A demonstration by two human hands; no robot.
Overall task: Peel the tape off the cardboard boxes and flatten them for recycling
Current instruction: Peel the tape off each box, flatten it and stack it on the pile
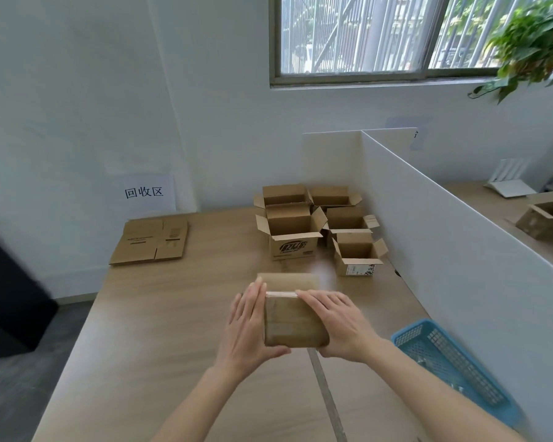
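Note:
I hold a small brown cardboard box (pixel 292 320) above the middle of the wooden table (pixel 160 314). My left hand (pixel 248 327) grips its left side and my right hand (pixel 339 327) its right side. A pale strip of tape (pixel 281 294) runs between my fingertips along the box's top edge. Beyond it, a cluster of several open cardboard boxes (pixel 292 231) stands at the table's far right. A flattened box (pixel 150 240) lies at the far left.
A blue plastic basket (pixel 454 362) sits at the table's right edge beside a white divider panel (pixel 444 237). A paper sign (pixel 144 192) hangs on the back wall. Another open box (pixel 546 216) rests on the neighbouring desk. A dark object (pixel 10 298) stands at left.

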